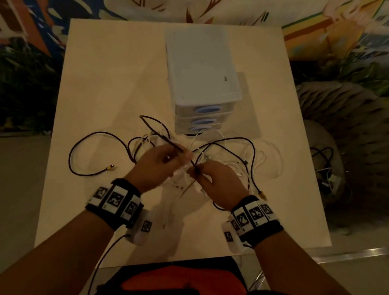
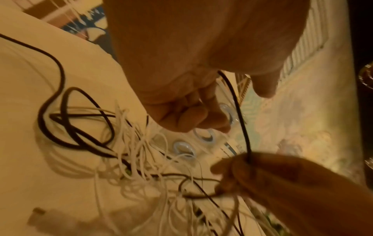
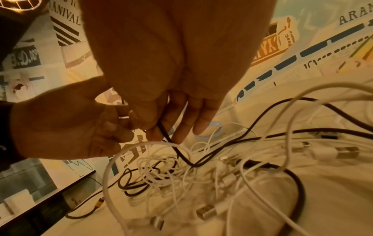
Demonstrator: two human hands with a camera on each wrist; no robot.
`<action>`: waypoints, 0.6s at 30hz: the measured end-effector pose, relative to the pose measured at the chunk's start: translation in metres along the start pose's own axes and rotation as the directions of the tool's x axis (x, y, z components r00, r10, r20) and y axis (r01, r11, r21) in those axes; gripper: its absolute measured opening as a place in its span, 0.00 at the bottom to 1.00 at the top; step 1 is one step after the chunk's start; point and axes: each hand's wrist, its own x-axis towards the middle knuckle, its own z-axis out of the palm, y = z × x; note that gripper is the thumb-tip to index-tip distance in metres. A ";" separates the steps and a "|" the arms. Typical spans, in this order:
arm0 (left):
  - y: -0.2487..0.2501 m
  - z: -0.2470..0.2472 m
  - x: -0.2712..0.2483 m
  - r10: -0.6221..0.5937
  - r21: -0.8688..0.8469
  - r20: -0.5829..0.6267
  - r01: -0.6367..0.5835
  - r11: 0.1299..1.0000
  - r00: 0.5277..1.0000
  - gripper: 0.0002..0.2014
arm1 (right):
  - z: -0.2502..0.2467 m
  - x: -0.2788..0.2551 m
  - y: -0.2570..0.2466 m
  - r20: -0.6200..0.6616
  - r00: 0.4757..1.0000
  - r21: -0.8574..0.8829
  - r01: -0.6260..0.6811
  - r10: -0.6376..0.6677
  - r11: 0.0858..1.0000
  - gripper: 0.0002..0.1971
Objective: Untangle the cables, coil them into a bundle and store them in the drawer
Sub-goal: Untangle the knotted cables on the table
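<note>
A tangle of white cables (image 3: 157,178) and a black cable (image 2: 243,127) lies on the pale table (image 1: 113,66), in front of a white drawer unit (image 1: 204,71) whose blue-handled drawers (image 1: 208,109) are closed. My left hand (image 1: 175,159) and right hand (image 1: 200,174) hover close together just above the pile. Each pinches the black cable, and a short taut length of it runs between them. In the left wrist view the left hand's fingers (image 2: 187,115) are curled. The right hand's fingertips (image 3: 161,129) nip the black cable above the white loops. A gold-tipped plug (image 1: 111,168) of the black cable lies to the left.
Several USB plugs (image 3: 207,212) lie loose among the white cables. A ribbed paper-like stool (image 1: 357,140) stands off the table's right edge with more wires (image 1: 326,161) beside it. A patterned wall runs behind the table. Bare tabletop shows at the far left and near edge.
</note>
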 end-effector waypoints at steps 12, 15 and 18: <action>0.040 -0.012 -0.007 0.217 -0.213 -0.176 -0.252 0.944 0.960 0.08 | -0.003 0.018 0.007 -0.079 0.997 -0.174 -0.005 -0.009 0.985 0.24; 0.027 -0.002 -0.008 0.230 0.086 0.017 -0.231 0.969 0.973 0.09 | -0.008 0.021 0.000 -0.088 0.990 -0.211 0.087 -0.108 0.974 0.20; 0.013 0.009 -0.006 0.310 0.248 0.032 -0.308 0.918 0.950 0.07 | -0.010 0.019 -0.007 -0.068 0.992 -0.154 0.097 -0.108 0.983 0.20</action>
